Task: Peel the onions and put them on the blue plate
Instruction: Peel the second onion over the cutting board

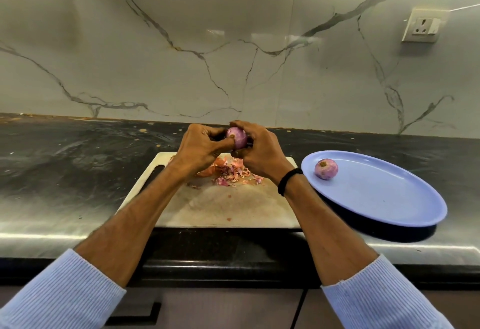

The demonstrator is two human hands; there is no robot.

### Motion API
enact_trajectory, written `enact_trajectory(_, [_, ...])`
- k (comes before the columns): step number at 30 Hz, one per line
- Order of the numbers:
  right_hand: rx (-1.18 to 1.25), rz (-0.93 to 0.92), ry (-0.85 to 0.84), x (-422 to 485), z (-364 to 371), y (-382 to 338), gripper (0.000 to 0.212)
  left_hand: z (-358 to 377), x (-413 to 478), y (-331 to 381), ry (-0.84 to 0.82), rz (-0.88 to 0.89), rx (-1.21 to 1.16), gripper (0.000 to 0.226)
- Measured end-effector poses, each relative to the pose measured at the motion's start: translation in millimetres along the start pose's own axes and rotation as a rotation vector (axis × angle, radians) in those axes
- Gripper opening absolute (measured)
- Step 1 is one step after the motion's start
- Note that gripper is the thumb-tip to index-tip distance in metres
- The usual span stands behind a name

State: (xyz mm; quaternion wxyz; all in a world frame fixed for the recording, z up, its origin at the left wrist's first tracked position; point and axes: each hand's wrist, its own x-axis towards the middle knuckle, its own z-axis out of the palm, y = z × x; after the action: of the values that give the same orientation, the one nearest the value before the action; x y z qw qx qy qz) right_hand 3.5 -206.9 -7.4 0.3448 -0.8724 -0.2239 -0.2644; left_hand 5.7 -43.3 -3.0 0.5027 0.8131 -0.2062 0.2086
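Onion (237, 138) gripped in both hands, left hand (201, 151) and right hand (259, 154); blue plate (384, 199) lies rightward, nearer right hand.

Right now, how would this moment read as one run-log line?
stage: peeling | left hand + right hand: gripping onion above cutting board | peels: on board | blue plate: one peeled onion
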Motion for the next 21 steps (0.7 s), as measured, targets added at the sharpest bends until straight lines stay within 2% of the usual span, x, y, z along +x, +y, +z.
enact_trajectory(8, [0.101,0.040,-0.045,1.2,-2.0,-4.7,0.066,-6.8,0.1,-6.4,0.093,0.097,0.064,0.028])
enact_trajectory(15, [0.060,0.042,-0.043,0.3,-4.5,-1.0,0.068,2.5,0.3,2.1,-0.050,0.085,0.027,0.049])
enact_trajectory(21, [0.027,0.027,-0.045,0.8,-3.9,0.7,0.068,1.2,-0.4,1.5,-0.063,0.070,-0.001,0.042])
